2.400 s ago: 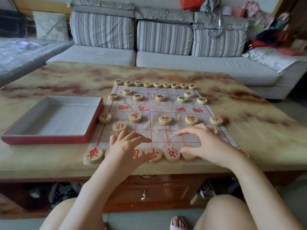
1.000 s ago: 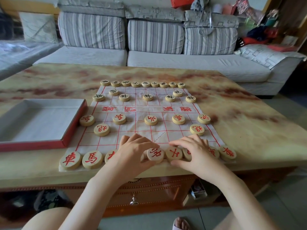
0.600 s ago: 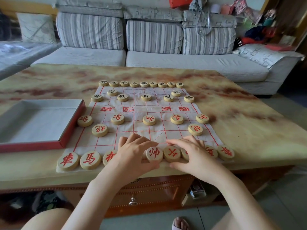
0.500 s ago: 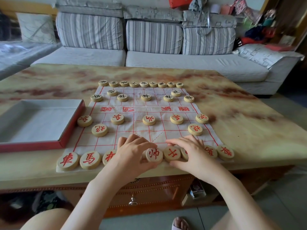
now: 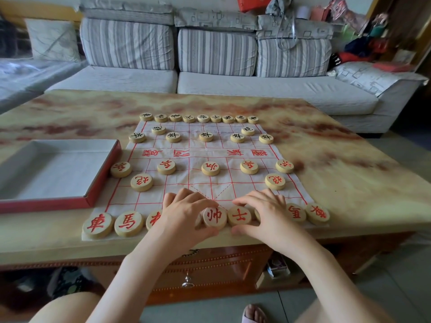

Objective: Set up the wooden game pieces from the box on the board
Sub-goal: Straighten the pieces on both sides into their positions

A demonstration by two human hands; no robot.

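A white cloth board (image 5: 205, 185) with a red grid lies on the table. Black-lettered wooden discs (image 5: 206, 136) fill the far rows, and red-lettered discs (image 5: 210, 168) stand in the near half. The nearest row runs along the table's front edge. My left hand (image 5: 184, 213) pinches the middle red disc (image 5: 215, 216) between thumb and forefinger. My right hand (image 5: 268, 213) pinches the red disc beside it (image 5: 239, 216) the same way. Both hands hide a few neighbouring discs in that row.
An empty red-sided box (image 5: 102, 178) sits on the table at the left, touching the board's edge. The marbled table (image 5: 338, 173) extends to the right and far side. A striped sofa (image 5: 217, 54) stands behind it. My knees are below the table edge.
Both hands have stayed on the nearest row, nudging the two middle discs slightly. Since the oldest frame, the row's discs have been spread out along the near edge.
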